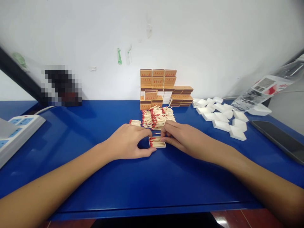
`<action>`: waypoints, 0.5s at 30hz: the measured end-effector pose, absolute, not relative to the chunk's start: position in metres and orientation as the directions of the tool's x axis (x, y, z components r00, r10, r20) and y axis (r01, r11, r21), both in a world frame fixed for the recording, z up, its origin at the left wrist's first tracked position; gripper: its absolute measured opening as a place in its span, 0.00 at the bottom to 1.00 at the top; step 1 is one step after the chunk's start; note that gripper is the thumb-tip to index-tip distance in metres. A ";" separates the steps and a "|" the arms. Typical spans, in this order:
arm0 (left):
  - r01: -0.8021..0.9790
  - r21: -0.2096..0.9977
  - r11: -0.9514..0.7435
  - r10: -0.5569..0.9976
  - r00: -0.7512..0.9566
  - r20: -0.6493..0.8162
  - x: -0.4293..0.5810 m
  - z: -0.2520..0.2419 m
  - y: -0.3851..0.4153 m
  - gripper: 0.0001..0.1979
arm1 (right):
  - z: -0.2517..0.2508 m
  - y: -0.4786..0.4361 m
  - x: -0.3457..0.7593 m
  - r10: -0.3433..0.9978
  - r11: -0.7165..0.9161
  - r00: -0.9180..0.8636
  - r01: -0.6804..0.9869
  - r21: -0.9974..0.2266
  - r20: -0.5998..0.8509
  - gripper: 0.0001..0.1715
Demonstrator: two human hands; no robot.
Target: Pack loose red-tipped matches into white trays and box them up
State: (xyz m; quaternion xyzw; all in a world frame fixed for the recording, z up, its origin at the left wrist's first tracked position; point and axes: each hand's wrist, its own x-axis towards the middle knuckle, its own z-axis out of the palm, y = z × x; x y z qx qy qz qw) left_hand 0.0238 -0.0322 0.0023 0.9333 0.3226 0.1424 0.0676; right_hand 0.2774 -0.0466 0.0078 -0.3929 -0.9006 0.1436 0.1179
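A small white matchbox tray [157, 146] lies on the blue table in front of me, filled with red-tipped matches [156, 142]. My left hand [129, 141] curves around its left end, thumb at the near edge and index finger at the far edge. At the right end, my right hand [178, 136] pinches at the ends of the matches inside; the fingertips partly hide them. One loose match [157, 133] lies just beyond the tray. Behind it is a large pile of matches [158, 118], with a smaller bunch [135, 122] past my left hand.
Orange matchboxes [158, 81] stand stacked against the wall. Several white empty trays [220, 116] lie scattered to the right, near a plastic bottle [263, 87] and a dark phone [277, 139]. A power strip [35, 122] sits at the left on the blue table [147, 183].
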 end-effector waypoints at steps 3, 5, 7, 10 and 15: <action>0.576 0.211 -0.789 0.613 0.757 0.226 0.024 0.002 -0.033 0.16 | 0.011 -0.046 0.279 0.750 0.643 -0.653 0.686 -0.341 0.102 0.09; 0.572 0.206 -0.794 0.608 0.760 0.230 0.024 0.002 -0.033 0.17 | 0.012 -0.047 0.279 0.753 0.640 -0.649 0.690 -0.338 0.102 0.09; 0.573 0.208 -0.793 0.609 0.758 0.232 0.023 0.002 -0.033 0.17 | 0.013 -0.047 0.279 0.754 0.640 -0.649 0.689 -0.342 0.104 0.09; 0.576 0.220 -0.788 0.615 0.756 0.226 0.023 0.003 -0.033 0.16 | 0.012 -0.048 0.276 0.747 0.643 -0.656 0.673 -0.365 0.108 0.10; 0.584 0.217 -0.782 0.622 0.754 0.212 0.024 0.003 -0.033 0.17 | 0.008 -0.049 0.274 0.742 0.643 -0.662 0.660 -0.390 0.103 0.08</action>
